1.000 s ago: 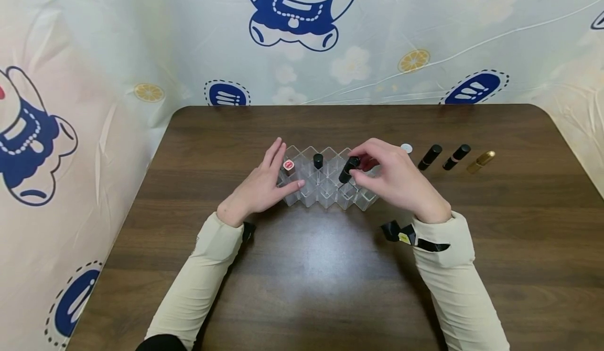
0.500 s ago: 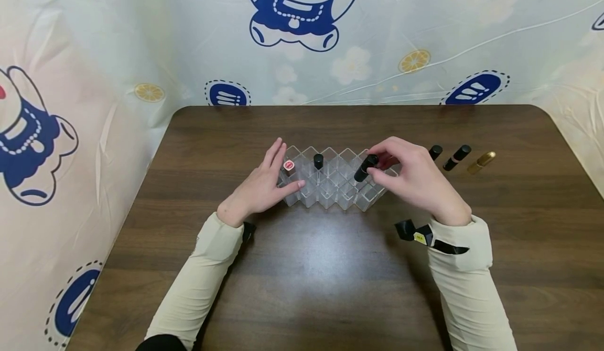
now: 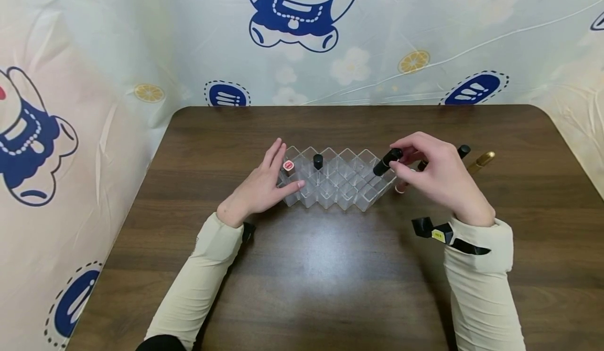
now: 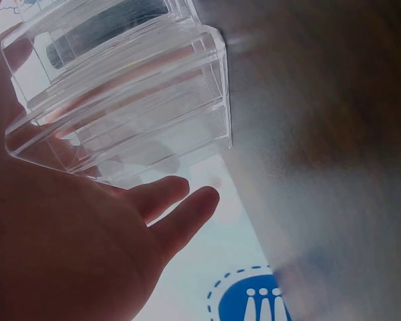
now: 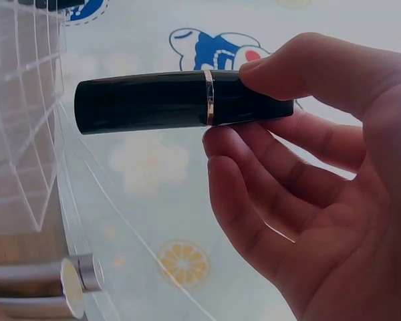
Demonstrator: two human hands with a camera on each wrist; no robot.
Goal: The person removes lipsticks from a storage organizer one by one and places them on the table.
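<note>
On a dark brown wood-grain table (image 3: 302,288), your clear plastic compartmented holder (image 3: 337,183) sits nearer the far edge than the near one, unmoved over the past second. Your left hand (image 3: 255,185) has likewise stayed at the holder's left end, fingers straight and thumb spread apart from them. Your right hand (image 3: 436,175) has travelled to the holder's right end, fingers and thumb pinching a glossy black cylindrical tube with a thin silver band (image 5: 147,102), brought along from over the compartments right of centre. It tilts clear of the holder in the right wrist view, so you appear to have it in transit, not seated.

Behind your right hand, toward the table's right edge, a second black tube (image 3: 422,166) is mostly covered and a third black tube (image 3: 464,151) shows only its upper end; a shiny gold tube (image 3: 481,161) stands just beyond. In the right wrist view, a blurred silvery cylinder with a pale rim (image 5: 28,289), cut off at the left, cannot be identified. Inside the holder, clear walls blur the lower parts of a red-and-white-topped tube (image 3: 289,167) and a black-capped tube (image 3: 318,161)
</note>
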